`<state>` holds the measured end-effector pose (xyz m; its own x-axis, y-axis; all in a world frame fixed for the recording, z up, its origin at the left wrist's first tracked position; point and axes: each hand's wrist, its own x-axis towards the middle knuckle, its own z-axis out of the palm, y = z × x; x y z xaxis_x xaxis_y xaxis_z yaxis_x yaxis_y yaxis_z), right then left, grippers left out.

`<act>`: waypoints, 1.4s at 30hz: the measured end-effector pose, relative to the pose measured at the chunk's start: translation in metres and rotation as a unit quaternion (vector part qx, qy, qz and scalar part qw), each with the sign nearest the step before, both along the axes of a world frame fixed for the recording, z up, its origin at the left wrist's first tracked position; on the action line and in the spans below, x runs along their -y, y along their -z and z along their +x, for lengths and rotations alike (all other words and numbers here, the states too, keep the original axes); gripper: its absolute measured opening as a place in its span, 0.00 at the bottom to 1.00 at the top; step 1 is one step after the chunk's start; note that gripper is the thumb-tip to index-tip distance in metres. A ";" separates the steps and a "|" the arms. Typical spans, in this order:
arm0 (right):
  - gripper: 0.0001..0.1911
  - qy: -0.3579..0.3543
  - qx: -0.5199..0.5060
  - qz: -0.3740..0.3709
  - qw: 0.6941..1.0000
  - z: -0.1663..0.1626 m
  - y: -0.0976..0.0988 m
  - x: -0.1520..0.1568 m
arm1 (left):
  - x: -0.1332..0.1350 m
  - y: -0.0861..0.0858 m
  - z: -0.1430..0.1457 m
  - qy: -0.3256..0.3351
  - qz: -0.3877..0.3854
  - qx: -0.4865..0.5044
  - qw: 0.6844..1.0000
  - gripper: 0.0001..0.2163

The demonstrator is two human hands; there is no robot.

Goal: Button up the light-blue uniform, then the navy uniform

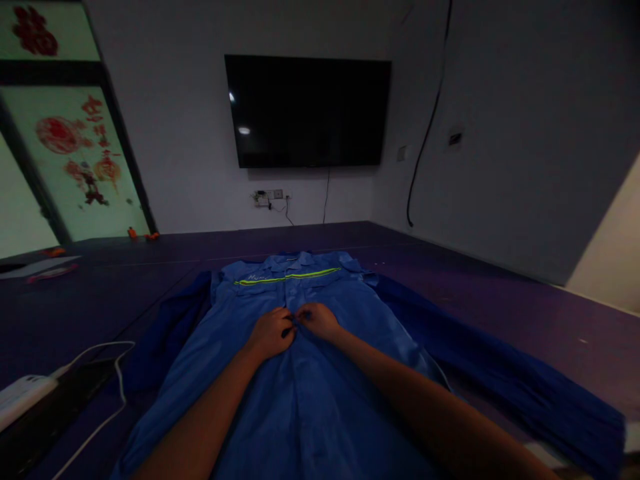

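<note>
A blue work jacket (335, 400) lies spread out, front up, its collar at the far end and a yellow-green stripe across the chest. Its darker sleeves reach out to both sides. At the middle of the front placket, my left hand (274, 331) pinches the cloth with bent fingers. My right hand (317, 320) grips the placket's other side, fingertips almost touching those of the left. Between them a small fold of fabric is raised. Whether a button sits in the fingers is hidden by the dim light.
A white power strip (27, 393) with a white cable (120, 373) lies at the left. Beyond the purple floor (500, 300), a television (310, 113) hangs on the wall. A black cable (425, 140) dangles at the right. Small orange items (151, 236) lie by the glass door.
</note>
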<state>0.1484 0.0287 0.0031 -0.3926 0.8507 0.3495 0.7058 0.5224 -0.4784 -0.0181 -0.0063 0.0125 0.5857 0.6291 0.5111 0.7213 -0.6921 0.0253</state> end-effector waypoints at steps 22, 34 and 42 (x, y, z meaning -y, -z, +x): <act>0.12 0.020 0.132 0.024 0.991 -0.002 -0.017 0.020 | 0.000 0.001 0.000 0.012 -0.016 0.023 1.000 0.07; 0.13 0.016 0.152 0.043 0.987 -0.003 -0.016 0.021 | 0.002 -0.001 0.000 -0.010 -0.010 0.009 1.000 0.07; 0.15 0.016 0.135 0.067 0.988 -0.001 -0.017 0.025 | 0.002 -0.003 -0.002 -0.056 -0.012 0.008 0.998 0.10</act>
